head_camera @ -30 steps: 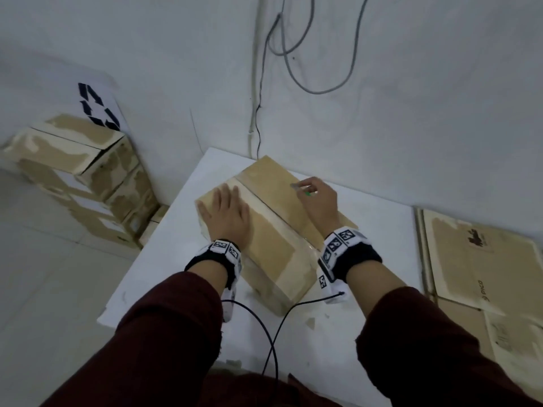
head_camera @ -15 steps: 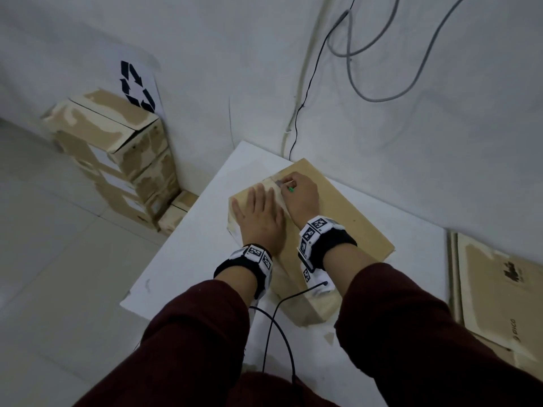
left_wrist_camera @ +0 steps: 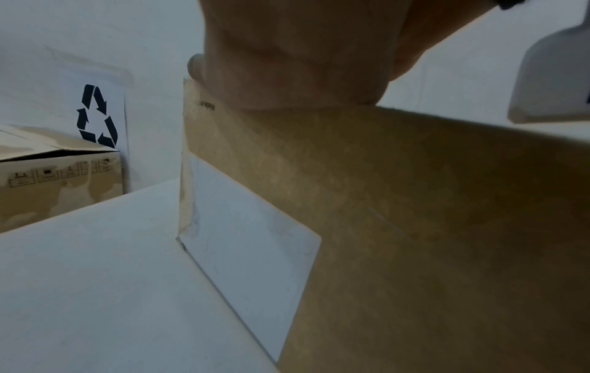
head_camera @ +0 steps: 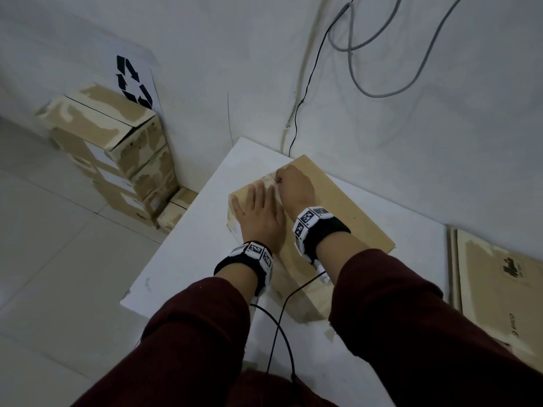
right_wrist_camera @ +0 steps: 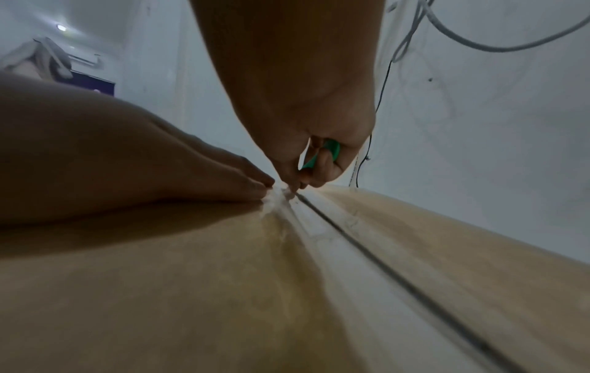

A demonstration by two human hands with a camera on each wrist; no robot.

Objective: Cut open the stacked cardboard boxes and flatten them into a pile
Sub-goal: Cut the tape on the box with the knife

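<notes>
Left hand [head_camera: 260, 214] lies flat, fingers straight, on top of the cardboard box [head_camera: 346, 207] on the white desk [head_camera: 188, 259], seen from the head view. Right hand [head_camera: 295, 188] sits just beside it, fingers curled round a small cutter [head_camera: 280, 179] at the taped centre seam near the box's far edge. Stacked boxes [head_camera: 117, 160] stand on the floor left of the desk, against the wall below a recycling sign [head_camera: 133, 80]. Flattened cardboard [head_camera: 499, 283] lies to the right of the desk.

Left wrist view: the left hand [left_wrist_camera: 297, 63] presses on the upper edge of the box [left_wrist_camera: 415, 227]; a white label [left_wrist_camera: 249, 247] covers the lower part of the box's side, reaching down to the desk [left_wrist_camera: 96, 290].

Right wrist view: the right hand [right_wrist_camera: 306, 121] grips the green-handled cutter [right_wrist_camera: 321, 154], its tip hidden at the seam [right_wrist_camera: 335, 227]. The left hand's fingertips [right_wrist_camera: 255, 183] rest on the box top [right_wrist_camera: 159, 277] just beside the seam.
</notes>
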